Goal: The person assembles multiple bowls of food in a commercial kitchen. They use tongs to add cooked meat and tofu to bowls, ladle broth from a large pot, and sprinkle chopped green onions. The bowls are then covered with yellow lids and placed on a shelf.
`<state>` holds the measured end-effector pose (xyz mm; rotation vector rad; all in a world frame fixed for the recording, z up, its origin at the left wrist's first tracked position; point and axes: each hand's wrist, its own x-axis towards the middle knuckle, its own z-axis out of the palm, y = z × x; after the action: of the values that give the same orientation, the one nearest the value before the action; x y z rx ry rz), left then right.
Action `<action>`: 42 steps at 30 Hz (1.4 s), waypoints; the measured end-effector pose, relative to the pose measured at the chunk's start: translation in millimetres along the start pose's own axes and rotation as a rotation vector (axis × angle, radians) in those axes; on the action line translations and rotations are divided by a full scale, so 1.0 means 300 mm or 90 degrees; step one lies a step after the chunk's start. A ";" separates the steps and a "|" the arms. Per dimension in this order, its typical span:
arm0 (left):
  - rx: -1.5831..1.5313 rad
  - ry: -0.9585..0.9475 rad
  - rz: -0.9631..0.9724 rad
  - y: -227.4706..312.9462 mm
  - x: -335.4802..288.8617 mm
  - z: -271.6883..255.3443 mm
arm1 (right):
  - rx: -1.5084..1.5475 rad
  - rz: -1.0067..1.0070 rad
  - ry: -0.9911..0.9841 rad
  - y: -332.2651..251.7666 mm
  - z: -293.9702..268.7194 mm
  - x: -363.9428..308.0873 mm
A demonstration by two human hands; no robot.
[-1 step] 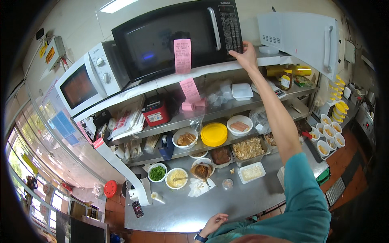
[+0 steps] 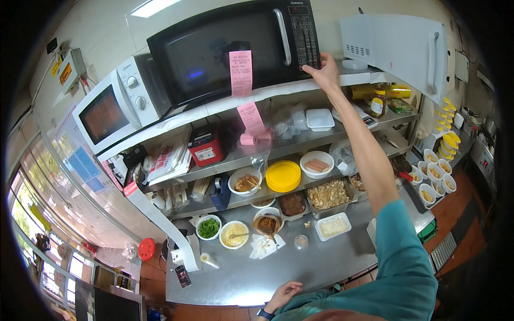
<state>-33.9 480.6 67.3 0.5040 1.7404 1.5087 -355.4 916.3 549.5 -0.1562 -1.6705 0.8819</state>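
Black microwave (image 2: 214,59): sitting on the top shelf (image 2: 206,111), just to the left of the right hand (image 2: 314,62).
Control panel (image 2: 303,43): facing outward and running up from the thumb, which is resting at its lower end — whether a key is going down is too small to tell.
Right hand: spreading its thumb and fingers apart, the fingers lying by the microwave's right edge and clamping nothing.
Change: the right hand and the microwave are showing no clear shift from the frame just before — so the work at the panel is apparently standing at the same point.
Pink slip (image 2: 241,73): hanging over the microwave's front, left of the right hand.
White appliance (image 2: 393,51): standing to the right of the right hand.
Left hand (image 2: 285,293): hovering far below, near the front edge of the tabletop (image 2: 230,283), fingers curling; whether they are meeting is unclear.
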 end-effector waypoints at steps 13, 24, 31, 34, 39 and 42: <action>0.001 -0.015 0.009 -0.011 0.015 -0.039 | 0.007 -0.008 0.008 -0.013 0.005 -0.015; -0.036 0.038 -0.092 -0.014 0.076 0.120 | -0.075 0.367 -0.064 0.490 -1.081 -1.192; 0.097 0.097 -0.174 -0.161 0.297 0.513 | -0.187 0.674 0.487 1.551 -2.260 -1.091; 0.086 0.124 -0.187 -0.169 0.391 0.751 | -0.062 0.707 0.511 1.973 -2.602 -0.908; -0.033 0.223 -0.240 -0.066 0.447 1.103 | -0.078 0.799 0.527 2.380 -2.868 -0.765; 0.000 0.219 -0.260 0.006 0.487 1.224 | -0.048 0.853 0.466 2.506 -2.949 -0.774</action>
<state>150.8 827.3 23.9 -0.1222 1.9559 1.3512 240.8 1731.6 -68.5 -1.5680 -0.7381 1.4501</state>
